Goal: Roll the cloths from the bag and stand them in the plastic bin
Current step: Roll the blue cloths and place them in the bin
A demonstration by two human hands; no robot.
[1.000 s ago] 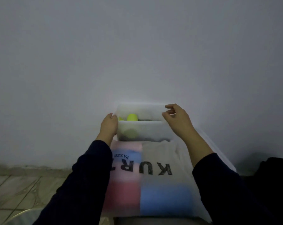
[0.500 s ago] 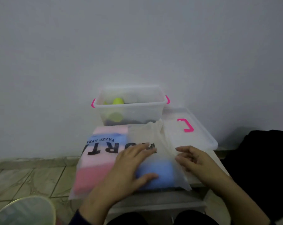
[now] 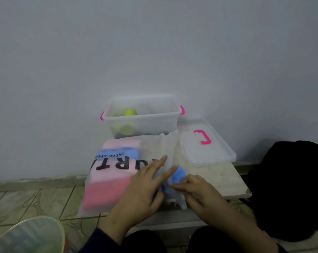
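Bag [image 3: 118,172]: frosted plastic with black lettering, lying flat on the low table [image 3: 225,181], just in front of the bin [image 3: 141,123].
Cloths: folded inside the bag; pink [image 3: 107,196] and blue [image 3: 179,176] show through. I make out about four colour blocks, but the exact count is unclear.
Left hand [image 3: 143,189]: fingers fairly straight and spread, pressing on the bag near its right end.
Right hand [image 3: 198,190]: fingers bent at the bag's right edge beside the blue cloth; whether they pinch the plastic or the cloth I cannot tell.
Handling: cloths are probably light, soft and floppy, so they will sag unless rolled tight. The plastic looks slick and likely slides over them. Best hold: pin the bag flat with one hand and pull a cloth by its exposed edge at the open end.
Bin: one, clear with pink latches, already holding something yellow-green [image 3: 130,113].
Lid [image 3: 209,152]: one, lying flat right of the bin.
Hands: two.
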